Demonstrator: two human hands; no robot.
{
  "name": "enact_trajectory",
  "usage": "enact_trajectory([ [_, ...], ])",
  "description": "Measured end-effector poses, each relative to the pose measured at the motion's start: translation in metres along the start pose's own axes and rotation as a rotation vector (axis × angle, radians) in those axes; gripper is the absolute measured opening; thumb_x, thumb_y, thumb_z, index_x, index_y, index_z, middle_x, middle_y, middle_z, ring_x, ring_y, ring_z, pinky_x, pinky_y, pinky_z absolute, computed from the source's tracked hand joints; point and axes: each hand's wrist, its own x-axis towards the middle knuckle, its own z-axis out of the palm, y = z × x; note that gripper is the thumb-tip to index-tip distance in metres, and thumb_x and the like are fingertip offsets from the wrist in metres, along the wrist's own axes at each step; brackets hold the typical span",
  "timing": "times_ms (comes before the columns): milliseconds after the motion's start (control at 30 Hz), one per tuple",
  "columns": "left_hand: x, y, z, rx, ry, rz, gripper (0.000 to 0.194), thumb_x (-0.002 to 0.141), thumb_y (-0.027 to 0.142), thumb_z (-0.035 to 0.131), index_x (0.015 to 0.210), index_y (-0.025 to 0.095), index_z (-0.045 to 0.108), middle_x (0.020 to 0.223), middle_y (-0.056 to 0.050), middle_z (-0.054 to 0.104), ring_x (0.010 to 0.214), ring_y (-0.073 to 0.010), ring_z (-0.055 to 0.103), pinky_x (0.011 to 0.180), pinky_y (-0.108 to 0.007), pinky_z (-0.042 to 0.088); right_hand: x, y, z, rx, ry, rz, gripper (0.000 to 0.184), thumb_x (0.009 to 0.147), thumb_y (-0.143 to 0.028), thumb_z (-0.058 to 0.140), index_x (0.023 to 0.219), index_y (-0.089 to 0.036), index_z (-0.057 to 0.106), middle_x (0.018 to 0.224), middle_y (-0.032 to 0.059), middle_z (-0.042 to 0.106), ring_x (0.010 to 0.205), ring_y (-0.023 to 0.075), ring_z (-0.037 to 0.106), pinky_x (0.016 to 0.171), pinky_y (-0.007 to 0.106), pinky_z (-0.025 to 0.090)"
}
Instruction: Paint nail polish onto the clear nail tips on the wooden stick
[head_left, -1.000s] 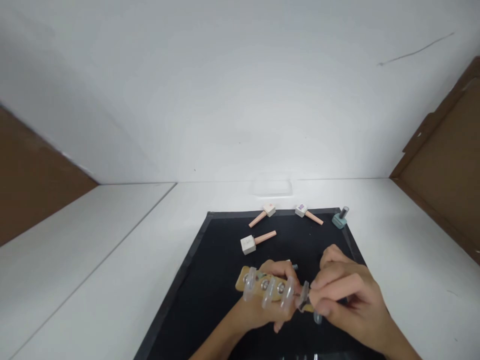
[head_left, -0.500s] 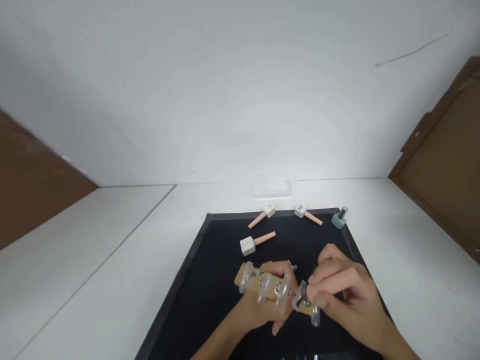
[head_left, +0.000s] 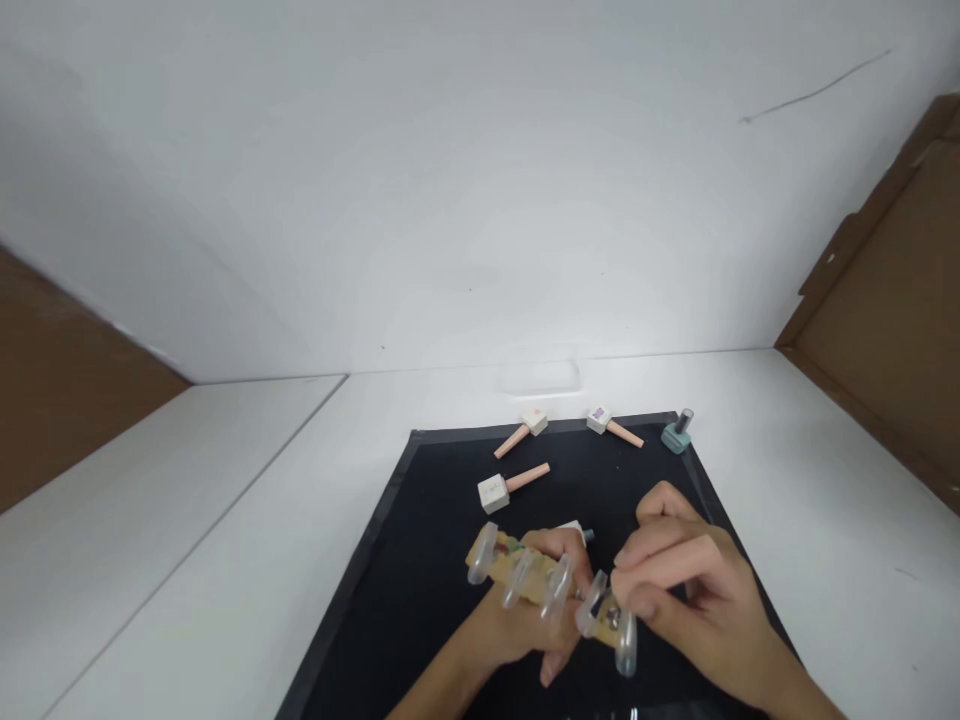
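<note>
My left hand (head_left: 529, 620) is closed around a yellowish nail-tip stand (head_left: 534, 580) that carries several clear false nails (head_left: 556, 588). The stand is held tilted, with its right end lower. A nail polish brush (head_left: 673, 564) with a pale pink handle is pinched in my right hand (head_left: 694, 590). Its bristle end points at a false nail (head_left: 591, 605) toward the right end of the stand; whether it touches cannot be made out. Just behind my left hand, a white bottle with a greyish cap (head_left: 587, 535) is partly hidden by the fingers.
On the black mat (head_left: 420, 560) lie white polish bottles with pink caps: one at the left (head_left: 493, 492), two along the back edge (head_left: 535, 421) (head_left: 599, 420). A teal bottle (head_left: 676, 438) is at the back right corner. White walls and brown cardboard (head_left: 892, 300) surround the table.
The stand has turned slightly in my left hand, its right end now a little lower. More of the white bottle behind the hand shows. My right hand keeps its pinch on the brush.
</note>
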Motion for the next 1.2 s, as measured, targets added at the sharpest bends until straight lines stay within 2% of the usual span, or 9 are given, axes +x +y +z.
enact_trajectory([
  [233, 0.002, -0.001, -0.001, -0.014, -0.063, 0.065, 0.049, 0.062, 0.049, 0.08, 0.057, 0.018, 0.042, 0.04, 0.007, 0.045, 0.026, -0.0033, 0.037, 0.028, -0.014, 0.029, -0.003, 0.002, 0.002, -0.002, 0.021, 0.001, 0.017, 0.096, -0.034, 0.054, 0.084, -0.027, 0.064, 0.068, -0.0001, 0.073, 0.058, 0.016, 0.054, 0.057, 0.033, 0.045],
  [500, 0.0, 0.003, 0.0, 0.051, -0.021, 0.076, 0.053, 0.058, 0.057, 0.079, 0.054, 0.017, 0.044, 0.041, 0.006, 0.044, 0.032, -0.0037, 0.037, 0.034, -0.015, 0.029, -0.005, 0.003, 0.001, 0.022, 0.028, 0.027, 0.014, 0.096, -0.034, 0.054, 0.091, -0.029, 0.066, 0.071, -0.0003, 0.074, 0.059, 0.0165, 0.055, 0.058, 0.034, 0.045],
  [633, 0.0, 0.004, -0.001, 0.04, -0.03, 0.058, 0.049, 0.059, 0.052, 0.081, 0.055, 0.017, 0.046, 0.041, 0.007, 0.043, 0.031, -0.0029, 0.035, 0.034, -0.015, 0.027, -0.001, 0.002, 0.0, 0.021, -0.043, -0.018, 0.017, 0.096, -0.035, 0.054, 0.087, -0.028, 0.067, 0.067, -0.0004, 0.072, 0.057, 0.0157, 0.054, 0.055, 0.032, 0.045],
  [733, 0.0, 0.007, 0.0, 0.092, 0.003, 0.081, 0.05, 0.058, 0.053, 0.081, 0.053, 0.016, 0.047, 0.044, 0.005, 0.045, 0.036, -0.0034, 0.037, 0.038, -0.015, 0.028, 0.0, 0.002, 0.0, -0.007, 0.007, -0.018, 0.015, 0.096, -0.033, 0.053, 0.089, -0.028, 0.064, 0.068, -0.0005, 0.073, 0.058, 0.0157, 0.054, 0.058, 0.033, 0.046],
  [867, 0.001, 0.009, 0.001, 0.155, 0.011, 0.105, 0.052, 0.058, 0.055, 0.08, 0.051, 0.016, 0.047, 0.046, 0.004, 0.046, 0.041, -0.0054, 0.04, 0.042, -0.017, 0.032, -0.001, 0.002, 0.0, -0.003, -0.057, -0.029, 0.025, 0.096, -0.037, 0.052, 0.078, -0.025, 0.063, 0.065, -0.0006, 0.072, 0.056, 0.0139, 0.054, 0.054, 0.031, 0.044],
  [1000, 0.0, 0.007, 0.0, 0.164, -0.028, 0.097, 0.052, 0.06, 0.058, 0.078, 0.053, 0.017, 0.046, 0.045, 0.004, 0.046, 0.036, -0.0048, 0.038, 0.037, -0.017, 0.027, -0.003, 0.002, 0.0, -0.02, 0.057, 0.007, 0.018, 0.096, -0.031, 0.053, 0.082, -0.025, 0.06, 0.068, -0.0008, 0.072, 0.058, 0.0145, 0.055, 0.057, 0.032, 0.046],
  [1033, 0.0, 0.007, 0.0, 0.172, -0.024, 0.098, 0.053, 0.06, 0.06, 0.077, 0.052, 0.017, 0.046, 0.044, 0.004, 0.045, 0.036, -0.0046, 0.037, 0.036, -0.017, 0.026, -0.003, 0.002, 0.0, -0.013, 0.053, 0.006, 0.017, 0.096, -0.031, 0.053, 0.082, -0.025, 0.061, 0.068, -0.0005, 0.072, 0.059, 0.0145, 0.056, 0.057, 0.032, 0.046],
  [1133, 0.001, 0.009, 0.001, 0.224, -0.005, 0.119, 0.056, 0.058, 0.063, 0.075, 0.05, 0.017, 0.045, 0.044, 0.004, 0.043, 0.039, -0.0052, 0.038, 0.039, -0.017, 0.03, -0.003, 0.003, -0.001, 0.032, -0.071, -0.03, 0.02, 0.096, -0.034, 0.053, 0.081, -0.025, 0.062, 0.065, -0.0006, 0.072, 0.055, 0.0135, 0.055, 0.055, 0.031, 0.045],
  [1200, 0.001, 0.011, 0.002, 0.226, -0.012, 0.119, 0.056, 0.058, 0.062, 0.076, 0.05, 0.017, 0.044, 0.044, 0.004, 0.043, 0.039, -0.0054, 0.038, 0.039, -0.017, 0.03, -0.003, 0.003, -0.001, 0.027, -0.046, -0.012, 0.018, 0.096, -0.032, 0.053, 0.082, -0.025, 0.062, 0.066, -0.0006, 0.072, 0.055, 0.0136, 0.055, 0.057, 0.032, 0.046],
])
